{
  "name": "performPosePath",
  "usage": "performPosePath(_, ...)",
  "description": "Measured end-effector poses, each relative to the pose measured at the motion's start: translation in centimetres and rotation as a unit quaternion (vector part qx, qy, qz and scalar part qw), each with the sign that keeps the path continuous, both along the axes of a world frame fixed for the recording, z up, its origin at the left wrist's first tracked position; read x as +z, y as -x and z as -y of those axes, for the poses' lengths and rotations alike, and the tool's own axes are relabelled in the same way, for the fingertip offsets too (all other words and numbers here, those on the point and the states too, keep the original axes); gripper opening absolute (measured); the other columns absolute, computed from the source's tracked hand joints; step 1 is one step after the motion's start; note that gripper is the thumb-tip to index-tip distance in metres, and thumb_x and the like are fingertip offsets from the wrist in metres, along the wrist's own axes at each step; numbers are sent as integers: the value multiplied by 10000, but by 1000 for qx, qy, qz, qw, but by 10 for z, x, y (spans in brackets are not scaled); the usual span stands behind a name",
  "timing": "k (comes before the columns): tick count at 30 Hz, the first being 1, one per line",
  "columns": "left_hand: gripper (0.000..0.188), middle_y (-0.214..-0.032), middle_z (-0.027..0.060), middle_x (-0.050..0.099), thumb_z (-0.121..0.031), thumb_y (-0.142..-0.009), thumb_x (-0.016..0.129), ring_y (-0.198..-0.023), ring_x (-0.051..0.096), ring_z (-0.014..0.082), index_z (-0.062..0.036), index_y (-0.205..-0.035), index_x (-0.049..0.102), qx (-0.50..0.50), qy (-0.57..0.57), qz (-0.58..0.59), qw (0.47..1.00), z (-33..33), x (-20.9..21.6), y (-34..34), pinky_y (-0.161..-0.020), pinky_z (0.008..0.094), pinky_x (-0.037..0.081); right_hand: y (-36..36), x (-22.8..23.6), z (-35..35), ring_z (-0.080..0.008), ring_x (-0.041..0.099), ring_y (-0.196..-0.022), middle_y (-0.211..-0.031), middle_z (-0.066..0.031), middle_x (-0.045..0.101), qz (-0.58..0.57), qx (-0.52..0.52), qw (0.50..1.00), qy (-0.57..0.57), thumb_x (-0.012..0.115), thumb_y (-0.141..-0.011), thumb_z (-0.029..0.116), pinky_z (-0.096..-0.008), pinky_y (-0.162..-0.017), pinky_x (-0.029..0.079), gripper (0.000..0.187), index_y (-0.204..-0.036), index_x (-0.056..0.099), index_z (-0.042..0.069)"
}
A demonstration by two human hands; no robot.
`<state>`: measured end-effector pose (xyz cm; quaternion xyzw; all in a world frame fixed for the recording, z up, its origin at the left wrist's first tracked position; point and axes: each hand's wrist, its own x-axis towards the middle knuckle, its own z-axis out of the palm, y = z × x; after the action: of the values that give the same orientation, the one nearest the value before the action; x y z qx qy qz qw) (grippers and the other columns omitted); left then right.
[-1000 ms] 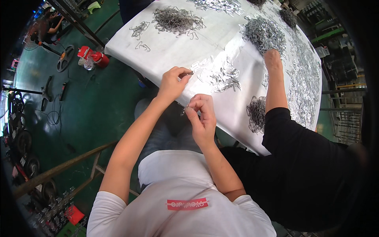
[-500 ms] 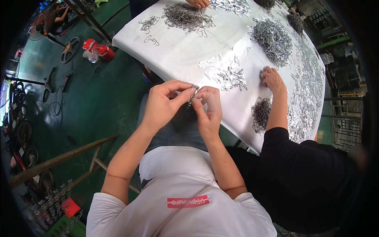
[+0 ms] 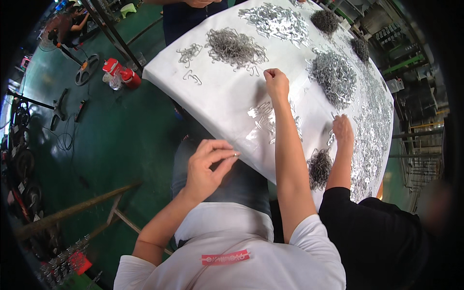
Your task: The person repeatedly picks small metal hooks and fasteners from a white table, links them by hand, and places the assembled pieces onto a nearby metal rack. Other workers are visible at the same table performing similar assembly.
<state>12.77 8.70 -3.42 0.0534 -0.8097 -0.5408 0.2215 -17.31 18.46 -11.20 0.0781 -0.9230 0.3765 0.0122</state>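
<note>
My left hand (image 3: pixel 205 169) is held in front of my lap, off the table's near edge. Thumb and forefinger pinch a small metal piece (image 3: pixel 237 154), too small to make out its kind. Stretched out over the white table (image 3: pixel 208 104), my right hand (image 3: pixel 277 84) has its fingers closed together. Whatever they may hold is hidden. Just beyond it lies a heap of dark bent wire hooks (image 3: pixel 234 47), with a few loose hooks (image 3: pixel 189 53) to its left. Under my right forearm are scattered shiny flat metal pieces (image 3: pixel 262 117), partly covered by the arm.
At my right, a co-worker's hand (image 3: pixel 342 129) hovers over the table beside a dark wire heap (image 3: pixel 320 169). Silver heaps (image 3: pixel 333 75) spread farther off. Another person's hands (image 3: pixel 200 2) show at the far edge. A red container (image 3: pixel 129 77) stands on the floor at left.
My hands have parted. The right one has reached forward across the table, while the left has drawn back toward me, still pinching. The co-worker's hand has shifted nearer.
</note>
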Motion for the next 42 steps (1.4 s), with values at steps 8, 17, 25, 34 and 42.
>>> performPosePath(8,157,-941,59,653,-10,-758,721,-853,587,209,-56,-907,737,19,-3,-13,1000,-2,-8,-7,-721,300,486,50,-19,33,-315,652,-998,-1015,-152,692,64,55,955,-284,671,-803,273,-389,-824,518,308,-1014,680,48)
performPosePath(17,153,-933,69,655,16,-762,701,-833,613,197,-43,-902,723,35,10,-28,999,-1,-21,-13,-736,287,477,-119,26,-36,-104,591,-702,-823,-54,635,172,119,931,298,638,-872,75,-212,-583,444,85,-896,613,-3)
performPosePath(25,165,-959,83,645,50,-773,682,-860,620,197,-14,-924,707,38,-7,-20,999,-10,-21,-17,-730,283,513,-235,80,-53,-111,585,-757,-868,-48,622,298,121,830,456,671,-861,59,-225,-608,430,82,-901,631,0)
performPosePath(34,127,-916,50,638,11,-774,688,-828,568,220,-15,-897,696,41,2,-48,998,-16,-19,-15,-703,316,478,-248,74,-52,-109,531,-891,-935,-13,563,303,88,827,465,679,-845,38,-247,-832,414,60,-859,625,14)
performPosePath(42,163,-957,85,654,12,-779,676,-869,600,238,-13,-939,695,8,24,-56,998,-9,-33,-5,-732,323,496,-262,52,-46,-115,525,-833,-973,-52,503,55,121,882,453,691,-815,-6,-235,-735,431,86,-871,627,9)
